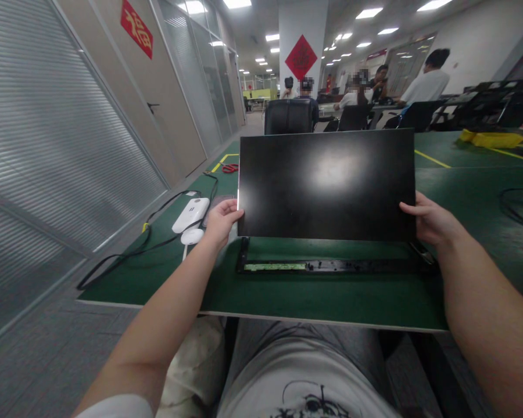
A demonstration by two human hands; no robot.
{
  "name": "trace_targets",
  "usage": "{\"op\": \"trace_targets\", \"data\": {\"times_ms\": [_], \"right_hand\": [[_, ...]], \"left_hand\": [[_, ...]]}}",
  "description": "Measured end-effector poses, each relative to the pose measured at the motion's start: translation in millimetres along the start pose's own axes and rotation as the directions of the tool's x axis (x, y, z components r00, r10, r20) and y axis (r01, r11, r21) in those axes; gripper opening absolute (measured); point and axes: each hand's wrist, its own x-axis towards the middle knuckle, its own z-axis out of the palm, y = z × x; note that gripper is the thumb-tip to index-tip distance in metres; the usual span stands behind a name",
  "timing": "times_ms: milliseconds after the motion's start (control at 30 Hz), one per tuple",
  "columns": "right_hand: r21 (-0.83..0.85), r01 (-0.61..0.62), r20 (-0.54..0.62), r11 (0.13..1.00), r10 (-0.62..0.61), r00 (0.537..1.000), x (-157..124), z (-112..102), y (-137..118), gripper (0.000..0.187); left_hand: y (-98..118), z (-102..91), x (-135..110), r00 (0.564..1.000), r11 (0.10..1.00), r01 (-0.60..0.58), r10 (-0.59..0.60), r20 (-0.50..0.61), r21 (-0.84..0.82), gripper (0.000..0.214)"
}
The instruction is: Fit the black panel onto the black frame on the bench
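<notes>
- When viewed from the head, green worktop: broad base plane, extending beneath everything labelled below.
- Flat dark panel: between left and right hands, ahead of the person, apparently raised off the worktop; broad face tilted toward the person, long axis running left to right.
- Dark frame: flat on the worktop, partly hidden by the panel; exposed near side below the panel's lower edge in view, closer to the person, roughly parallel to the panel's long axis.
- Right hand: clamped on the panel's right edge, thumb on the face; nearer hand to the frame in this view.
- Left hand: clamped on the panel's left edge near the lower corner, thumb likewise on the face.
- Green strip: along the left part of the frame's near side.
</notes>
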Motion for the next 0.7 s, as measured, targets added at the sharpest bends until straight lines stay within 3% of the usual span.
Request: {"op": "trace_targets", "data": {"times_ms": [167,433,700], "right_hand": [[0.006,0.000,-0.026,1.000,0.000,1.000,-0.3,1.5,-0.6,0.042],[-0.010,-0.130,-0.128,0.991,0.128,0.984,-1.3,1.8,-4.9,0.039],[-0.019,-0.195,-0.158,0.981,0.190,0.969,1.3,-4.6,-3.2,0.037]], "left_hand": [[1.0,1.0,-1.3,1.000,1.000,0.014,-0.014,0.004,0.002,0.034],[1.6,5.6,-6.4,0.997,0.997,0.081,-0.081,0.013,0.019,0.034],[-8.3,8.0,-8.9,0.982,0.985,0.169,-0.167,0.087,-0.016,0.036]]}}
